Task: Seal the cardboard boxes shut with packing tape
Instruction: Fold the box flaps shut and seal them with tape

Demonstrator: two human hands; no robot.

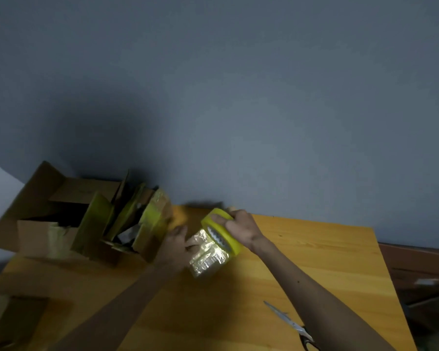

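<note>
Centrally, yellow tape roll [219,230] gripped by curled fingers of right hand [240,228] above wooden tabletop [319,252], clear tape strip [208,257] drawn out and pinched at its loose edge by left hand [176,245], opened cardboard boxes [33,234] stood at tabletop's left by grey wall [238,97], scissors [293,326] laid beside right forearm.

Your head camera looks forward and slightly down, tilted, close over the wooden table [314,249], grey wall [238,97] filling the upper half.
</note>
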